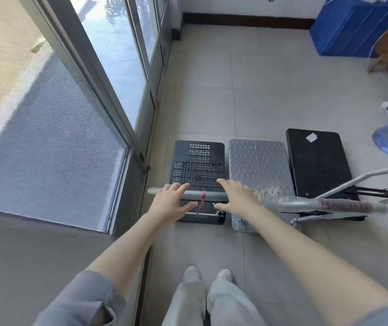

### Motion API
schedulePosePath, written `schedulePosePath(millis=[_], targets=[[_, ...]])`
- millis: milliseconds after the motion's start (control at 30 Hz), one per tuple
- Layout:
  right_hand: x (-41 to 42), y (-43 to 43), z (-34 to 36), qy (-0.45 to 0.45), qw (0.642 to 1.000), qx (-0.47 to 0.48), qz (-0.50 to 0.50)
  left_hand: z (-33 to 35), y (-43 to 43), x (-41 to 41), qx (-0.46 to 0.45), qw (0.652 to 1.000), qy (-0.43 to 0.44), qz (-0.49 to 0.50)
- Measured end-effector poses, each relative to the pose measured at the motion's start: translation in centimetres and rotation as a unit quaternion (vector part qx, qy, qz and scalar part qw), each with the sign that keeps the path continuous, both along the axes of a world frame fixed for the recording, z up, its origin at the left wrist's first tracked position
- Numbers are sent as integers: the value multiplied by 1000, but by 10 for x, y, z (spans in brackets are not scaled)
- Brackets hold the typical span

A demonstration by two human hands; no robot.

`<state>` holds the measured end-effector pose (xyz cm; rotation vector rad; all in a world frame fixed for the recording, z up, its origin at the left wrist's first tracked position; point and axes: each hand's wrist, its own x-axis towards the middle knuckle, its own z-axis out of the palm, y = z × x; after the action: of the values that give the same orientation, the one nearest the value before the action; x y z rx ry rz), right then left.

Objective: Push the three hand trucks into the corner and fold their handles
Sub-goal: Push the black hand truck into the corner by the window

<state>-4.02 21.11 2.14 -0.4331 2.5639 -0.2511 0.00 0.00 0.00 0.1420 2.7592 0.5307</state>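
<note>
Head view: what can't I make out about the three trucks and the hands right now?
- Wheels of all three: hidden under their decks.
- Right black truck handle: cut off by the right edge.
- Silver truck handle: blurred.
- Left hand and right hand on the grey handle: grip closure unclear.

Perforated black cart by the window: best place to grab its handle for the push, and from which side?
Grip the grey crossbar of the perforated black cart, one hand either side of the red tie, coming from the near side, palms down. The bar runs level across the cart's near end, so spaced hands should steer it straight. Both hands, left and right, already sit there.
</note>
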Motion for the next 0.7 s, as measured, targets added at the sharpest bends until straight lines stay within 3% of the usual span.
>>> schedulePosePath(millis=[200, 467, 700], targets=[[-7, -7, -36, -18, 999, 28, 14, -31, -1, -15, -27, 999, -14, -20], [-21, -13, -75, -27, 999, -17, 10, -64, 7, -37, -22, 997, -66, -18], [-32, -7, -97, -56, 995, -85, 8, -82, -4, -41, 14, 1000, -9, -14]])
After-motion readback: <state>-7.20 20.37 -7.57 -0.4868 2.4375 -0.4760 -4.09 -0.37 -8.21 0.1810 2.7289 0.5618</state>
